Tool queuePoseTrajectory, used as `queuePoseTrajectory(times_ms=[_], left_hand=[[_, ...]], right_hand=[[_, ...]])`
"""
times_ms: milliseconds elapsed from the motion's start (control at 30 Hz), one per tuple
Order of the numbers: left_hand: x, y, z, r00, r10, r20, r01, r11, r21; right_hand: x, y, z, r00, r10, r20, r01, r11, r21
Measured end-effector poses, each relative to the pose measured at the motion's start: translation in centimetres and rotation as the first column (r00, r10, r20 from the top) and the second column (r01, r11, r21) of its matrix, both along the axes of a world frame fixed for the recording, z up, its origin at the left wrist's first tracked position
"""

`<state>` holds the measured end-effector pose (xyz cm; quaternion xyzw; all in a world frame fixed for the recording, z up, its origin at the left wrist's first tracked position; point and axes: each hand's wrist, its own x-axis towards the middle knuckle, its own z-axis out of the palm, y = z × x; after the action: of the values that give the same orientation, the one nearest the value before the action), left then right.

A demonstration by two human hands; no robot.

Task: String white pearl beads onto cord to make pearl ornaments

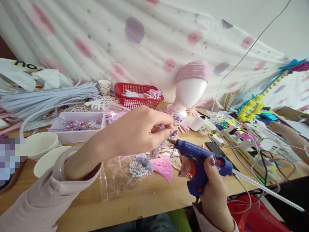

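In my right hand (214, 190) is a blue hot glue gun (193, 151), its fingers on the orange trigger and a clear glue stick (267, 190) jutting from the back. My left hand (149, 129) is closed in a pinch at the gun's metal nozzle (172, 141). What those fingers grip is mostly hidden; a pink-lilac beaded piece (157, 151) shows just beneath them. Below lies a cluster of white pearl beads (138, 168) with a lilac bow (145, 163) and a pink tassel (163, 169), partly over a clear plastic bag (113, 183).
A red basket (138, 102) and a white mannequin head (190, 91) stand at the back. On the left are a bead box (78, 137) and paper cups (42, 145). Cords and a phone (220, 153) lie right, where another person's hand (280, 129) shows.
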<state>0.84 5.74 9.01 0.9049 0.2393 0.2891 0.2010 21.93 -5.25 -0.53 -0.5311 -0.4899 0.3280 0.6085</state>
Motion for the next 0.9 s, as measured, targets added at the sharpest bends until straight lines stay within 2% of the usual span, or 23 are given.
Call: queuePoseTrajectory(times_ms=[167, 333, 533, 600, 667, 800, 900], left_hand=[[-0.1, 0.1, -0.1, 1.000, 0.026, -0.004, -0.026, 1.000, 0.017], [-0.1, 0.2, -0.2, 0.999, 0.034, 0.001, -0.034, 0.999, 0.025], [0.0, 0.0, 0.0, 0.999, 0.033, 0.000, -0.033, 0.998, 0.051], [0.0, 0.0, 0.1, 0.999, 0.034, 0.004, -0.034, 0.998, 0.049], [0.0, -0.1, 0.1, 0.999, 0.035, 0.007, -0.036, 0.998, 0.050], [0.0, -0.1, 0.2, 0.999, 0.046, 0.014, -0.046, 0.998, 0.045], [0.0, -0.2, 0.1, 0.998, 0.056, 0.018, -0.056, 0.998, 0.028]], right_hand=[[0.1, -0.1, 0.1, 0.994, -0.105, 0.019, 0.105, 0.994, -0.035], [0.1, -0.1, 0.0, 0.996, -0.087, 0.011, 0.087, 0.995, -0.047], [0.2, -0.8, -1.0, 0.998, -0.056, -0.036, 0.055, 0.998, -0.031], [0.3, -1.2, -1.5, 0.993, -0.109, -0.037, 0.108, 0.994, -0.031], [0.6, -1.5, -1.9, 0.986, -0.168, -0.017, 0.167, 0.986, -0.021], [1.0, -1.9, -2.6, 0.996, -0.078, 0.046, 0.079, 0.997, -0.019], [1.2, -2.0, -3.1, 0.972, -0.101, 0.211, 0.098, 0.995, 0.024]])
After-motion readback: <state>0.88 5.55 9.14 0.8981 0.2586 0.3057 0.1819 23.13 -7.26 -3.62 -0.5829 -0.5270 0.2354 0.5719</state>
